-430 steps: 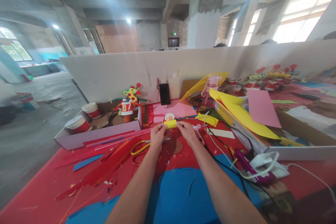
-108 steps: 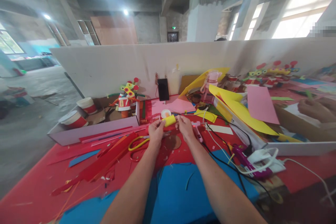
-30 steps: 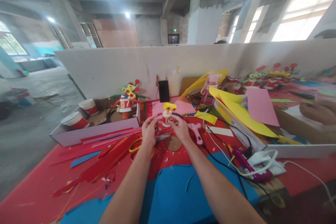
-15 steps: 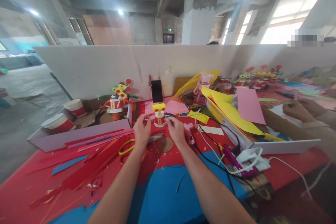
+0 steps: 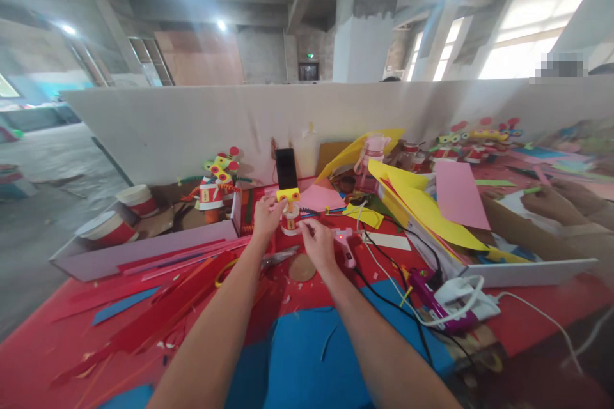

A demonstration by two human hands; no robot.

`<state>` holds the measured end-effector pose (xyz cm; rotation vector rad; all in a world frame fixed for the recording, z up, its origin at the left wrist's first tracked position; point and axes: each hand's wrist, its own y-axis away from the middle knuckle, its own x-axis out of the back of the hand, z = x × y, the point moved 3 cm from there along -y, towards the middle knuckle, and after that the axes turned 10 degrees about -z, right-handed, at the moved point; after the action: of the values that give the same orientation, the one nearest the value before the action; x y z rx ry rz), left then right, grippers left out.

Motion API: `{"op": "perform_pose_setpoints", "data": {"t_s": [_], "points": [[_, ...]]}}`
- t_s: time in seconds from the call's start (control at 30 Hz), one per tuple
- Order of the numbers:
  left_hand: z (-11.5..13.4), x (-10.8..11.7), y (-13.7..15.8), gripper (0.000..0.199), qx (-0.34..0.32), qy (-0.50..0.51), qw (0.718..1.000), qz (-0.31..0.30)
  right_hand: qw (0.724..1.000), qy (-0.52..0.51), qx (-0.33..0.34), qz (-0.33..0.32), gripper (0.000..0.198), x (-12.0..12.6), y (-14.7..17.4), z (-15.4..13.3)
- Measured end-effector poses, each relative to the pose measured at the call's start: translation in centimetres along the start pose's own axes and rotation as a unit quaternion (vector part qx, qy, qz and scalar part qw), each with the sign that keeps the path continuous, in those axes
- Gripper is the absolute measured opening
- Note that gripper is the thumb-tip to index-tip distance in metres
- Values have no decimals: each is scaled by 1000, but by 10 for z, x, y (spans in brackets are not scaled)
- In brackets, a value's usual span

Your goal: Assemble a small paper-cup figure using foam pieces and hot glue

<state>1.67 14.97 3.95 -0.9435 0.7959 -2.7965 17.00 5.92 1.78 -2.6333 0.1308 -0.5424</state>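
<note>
A small paper-cup figure (image 5: 290,225) stands upright on the red table, with a red band and springy dark paper arms. Its yellow tube head (image 5: 288,195) has round eyes. My left hand (image 5: 267,216) has its fingers closed at the head's lower left edge. At the cup's right side, my right hand (image 5: 316,239) pinches with thumb and forefinger. Fingers partly hide the contact on both sides. Just right of that hand lies a pink glue gun (image 5: 345,246) with a red light. Scissors (image 5: 280,257) and a round brown disc (image 5: 302,268) lie nearer me.
A finished-looking cup figure (image 5: 211,192) stands by the left box (image 5: 158,249), which holds paper cups. A phone (image 5: 286,168) leans on the white partition (image 5: 230,115). On the right are a paper-filled box (image 5: 532,268), a purple power strip (image 5: 439,300), cables, and another person's hands (image 5: 551,204).
My left hand has moved from the figure's left arm up to its head. The head and cup have shifted slightly left. My right hand stays beside the cup, a little lower.
</note>
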Motion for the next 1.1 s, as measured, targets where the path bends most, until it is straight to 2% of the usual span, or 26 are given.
{"op": "perform_pose_setpoints", "data": {"t_s": [0.1,0.3,0.63,0.9,1.1], "points": [[-4,-1,-3,37,4,38,999,-20,1000,2,4,-4,22,-2,1,-1],[-10,-3,-5,29,40,76,995,-48,1000,1,5,-7,22,-4,2,-1],[-20,-10,-2,33,64,114,990,-50,1000,12,12,-14,23,-5,4,-4],[-24,-15,1,30,88,156,983,-49,1000,8,19,-17,22,-6,4,-3],[-19,-14,2,29,89,153,983,-45,1000,8,21,-16,22,-6,4,-4]]}}
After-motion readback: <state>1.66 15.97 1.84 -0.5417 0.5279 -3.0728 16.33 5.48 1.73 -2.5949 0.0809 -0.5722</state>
